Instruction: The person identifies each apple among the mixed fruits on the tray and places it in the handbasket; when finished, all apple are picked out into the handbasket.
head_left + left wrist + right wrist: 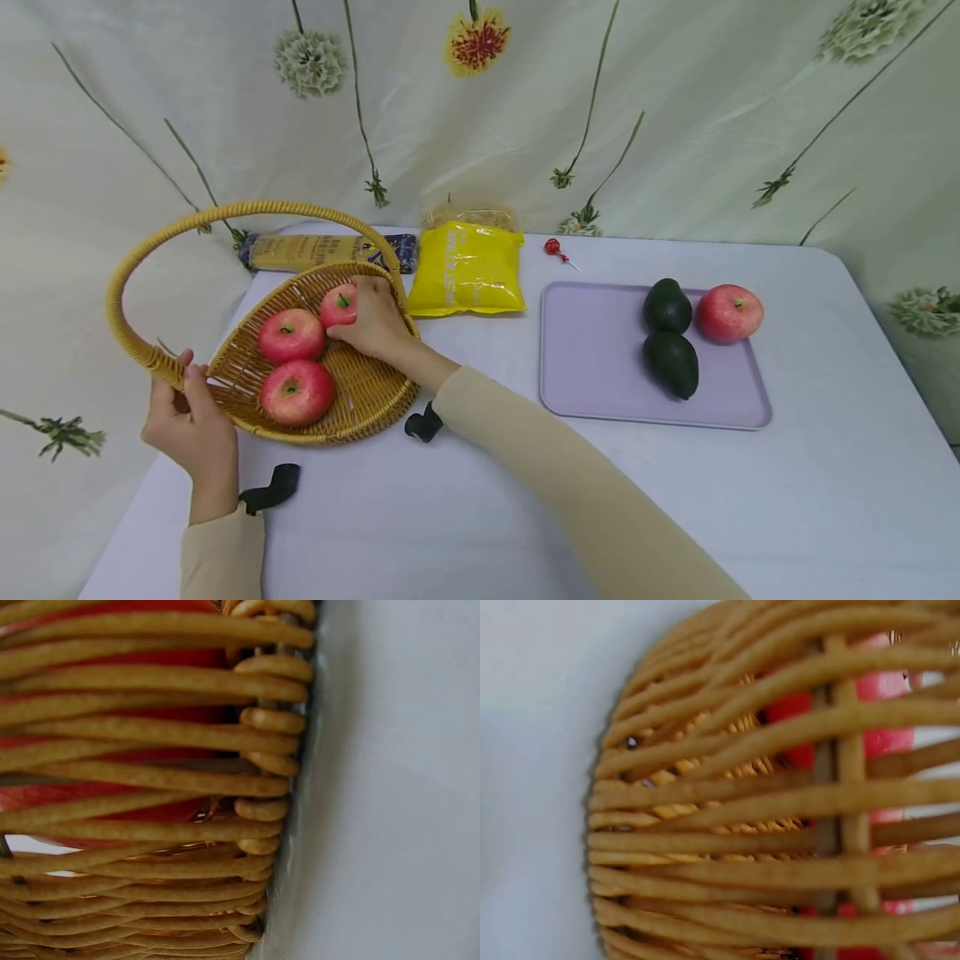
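A wicker basket [360,412] with a tall arched handle stands at the left of the table and holds three red apples. At the basket's left side, my left hand [197,429] grips the foot of the handle by the rim. My right hand [378,321] reaches inside from the right, its thumb and fingers round the rear apple [339,305]. The other two, a middle apple [291,336] and a front apple [297,393], lie to its left. Both wrist views show woven basket wall [150,776] up close, with red apple skin behind the gaps; neither hand appears there.
A lavender tray [585,350] on the right bears two avocados [670,364] and another apple [729,313] at its edge. Behind the basket lie a long pasta pack [300,252], a yellow pasta bag [471,271] and a red lollipop [552,247]. Flowered cloth hangs behind.
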Demonstrator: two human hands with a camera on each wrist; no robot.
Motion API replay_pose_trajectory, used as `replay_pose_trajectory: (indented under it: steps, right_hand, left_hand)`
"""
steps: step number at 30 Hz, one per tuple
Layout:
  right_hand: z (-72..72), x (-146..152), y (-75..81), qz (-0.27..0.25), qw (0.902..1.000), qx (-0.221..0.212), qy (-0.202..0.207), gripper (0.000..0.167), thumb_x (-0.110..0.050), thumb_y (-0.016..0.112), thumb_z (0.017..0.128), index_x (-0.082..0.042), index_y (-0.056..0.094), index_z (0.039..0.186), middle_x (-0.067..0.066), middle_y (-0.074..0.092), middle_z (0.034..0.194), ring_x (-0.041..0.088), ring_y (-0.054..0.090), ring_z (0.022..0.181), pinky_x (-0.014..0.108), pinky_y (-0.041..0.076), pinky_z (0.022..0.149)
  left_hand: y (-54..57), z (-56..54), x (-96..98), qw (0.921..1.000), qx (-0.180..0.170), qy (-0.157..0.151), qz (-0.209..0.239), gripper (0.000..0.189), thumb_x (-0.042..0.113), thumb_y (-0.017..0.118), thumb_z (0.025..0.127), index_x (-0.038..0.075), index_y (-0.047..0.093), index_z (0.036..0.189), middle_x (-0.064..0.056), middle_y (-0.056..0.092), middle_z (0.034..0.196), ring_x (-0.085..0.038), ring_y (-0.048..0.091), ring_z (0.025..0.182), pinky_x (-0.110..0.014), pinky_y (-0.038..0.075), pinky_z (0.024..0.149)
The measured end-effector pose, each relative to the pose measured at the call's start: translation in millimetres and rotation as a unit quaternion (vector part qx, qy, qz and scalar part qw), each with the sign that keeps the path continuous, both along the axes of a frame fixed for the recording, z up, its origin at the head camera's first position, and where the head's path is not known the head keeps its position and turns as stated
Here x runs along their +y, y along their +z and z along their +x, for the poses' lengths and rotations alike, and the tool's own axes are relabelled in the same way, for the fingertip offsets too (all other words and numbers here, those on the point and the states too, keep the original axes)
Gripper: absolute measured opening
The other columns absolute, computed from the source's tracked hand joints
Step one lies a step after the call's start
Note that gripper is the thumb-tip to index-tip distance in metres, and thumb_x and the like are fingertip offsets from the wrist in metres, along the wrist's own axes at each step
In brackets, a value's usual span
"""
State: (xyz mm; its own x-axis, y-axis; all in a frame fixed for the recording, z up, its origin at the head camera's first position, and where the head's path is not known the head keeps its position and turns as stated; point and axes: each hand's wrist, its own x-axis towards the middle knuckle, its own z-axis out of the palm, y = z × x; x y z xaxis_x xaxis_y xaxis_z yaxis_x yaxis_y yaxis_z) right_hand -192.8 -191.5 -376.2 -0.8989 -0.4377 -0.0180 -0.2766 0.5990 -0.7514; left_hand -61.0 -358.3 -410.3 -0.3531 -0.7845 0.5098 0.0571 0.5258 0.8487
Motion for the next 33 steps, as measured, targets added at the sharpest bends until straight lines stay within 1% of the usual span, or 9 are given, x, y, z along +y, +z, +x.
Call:
replay_pose_trajectory:
  steps: [6,10,13,17,20,23,26,28,33]
  right_hand:
    - [6.5,15.4,5.3,-0.044,0.9976,0.037,0.039,0.078,-0.033,0.076,0.084,-0.012,0.038,0.148,0.009,0.034,0.153,0.019,0.039,0.139,0.026,0.035,0.111]
    - [17.1,29.8,10.1,-0.070,0.9924,0.062,0.080,0.081,-0.038,0.078,0.081,-0.012,0.039,0.146,0.006,0.038,0.151,0.018,0.039,0.138,0.029,0.038,0.110]
    - [28.7,41.8,12.3,-0.099,0.9859,0.073,0.114,0.083,-0.040,0.080,0.079,-0.012,0.040,0.145,0.005,0.040,0.151,0.016,0.039,0.138,0.028,0.037,0.110]
    - [45.2,62.6,15.2,-0.122,0.9792,0.061,0.150,0.087,-0.039,0.081,0.077,-0.014,0.038,0.148,0.003,0.037,0.153,0.015,0.033,0.142,0.035,0.032,0.114]
    - [57.1,81.1,17.6,-0.121,0.9770,0.052,0.168,0.090,-0.039,0.082,0.076,-0.017,0.036,0.150,0.001,0.035,0.154,0.015,0.031,0.142,0.040,0.032,0.115]
    - [66.8,100.7,19.4,-0.125,0.9739,0.051,0.183,0.092,-0.038,0.084,0.074,-0.018,0.035,0.150,-0.001,0.034,0.155,0.013,0.032,0.142,0.041,0.034,0.113]
    - [74.2,121.4,21.5,-0.125,0.9720,0.049,0.193,0.093,-0.038,0.085,0.073,-0.019,0.035,0.150,-0.003,0.030,0.157,0.012,0.030,0.144,0.042,0.033,0.114]
    - [78.4,136.1,24.0,-0.124,0.9722,0.039,0.195,0.094,-0.037,0.085,0.073,-0.021,0.034,0.151,-0.005,0.027,0.159,0.012,0.027,0.146,0.045,0.032,0.114]
    - [85.7,176.7,28.1,-0.131,0.9751,0.016,0.178,0.094,-0.034,0.087,0.072,-0.028,0.034,0.150,-0.012,0.025,0.159,0.009,0.027,0.145,0.049,0.031,0.114]
  left_hand:
    - [0.9,0.8,2.6,0.9999,0.007,-0.008,0.001,0.026,0.016,0.054,0.097,0.009,0.073,0.114,0.004,0.073,0.106,0.001,0.064,0.086,-0.012,0.046,0.076]
    - [0.3,2.0,1.7,0.9997,0.013,-0.008,-0.018,0.026,0.017,0.054,0.097,0.012,0.074,0.113,0.010,0.072,0.101,0.002,0.063,0.084,-0.011,0.045,0.074]
    - [-0.3,2.7,0.8,0.9993,0.016,-0.010,-0.033,0.026,0.017,0.054,0.097,0.011,0.074,0.113,0.013,0.071,0.100,0.002,0.063,0.084,-0.011,0.045,0.073]
    - [1.1,2.0,2.0,0.9995,0.016,-0.013,-0.024,0.026,0.017,0.054,0.096,0.010,0.073,0.114,0.010,0.072,0.103,0.002,0.064,0.085,-0.011,0.046,0.074]
    - [2.4,1.8,3.2,0.9997,0.016,-0.012,-0.017,0.026,0.017,0.055,0.096,0.011,0.074,0.113,0.012,0.071,0.100,0.001,0.063,0.084,-0.012,0.045,0.073]
    - [2.2,1.7,3.1,0.9996,0.019,-0.010,-0.019,0.025,0.017,0.056,0.096,0.011,0.074,0.112,0.016,0.070,0.098,0.002,0.062,0.083,-0.012,0.044,0.071]
    - [1.0,1.1,1.6,0.9997,0.019,-0.008,-0.015,0.025,0.017,0.056,0.096,0.010,0.074,0.112,0.016,0.070,0.098,0.002,0.063,0.083,-0.011,0.044,0.071]
    - [0.1,0.8,0.3,0.9997,0.017,-0.008,-0.013,0.025,0.017,0.056,0.096,0.011,0.074,0.112,0.014,0.071,0.099,0.002,0.063,0.083,-0.012,0.044,0.072]
    - [-2.1,1.8,-0.9,0.9995,0.022,-0.013,-0.020,0.025,0.017,0.055,0.096,0.011,0.074,0.112,0.016,0.070,0.098,0.002,0.063,0.083,-0.012,0.044,0.072]
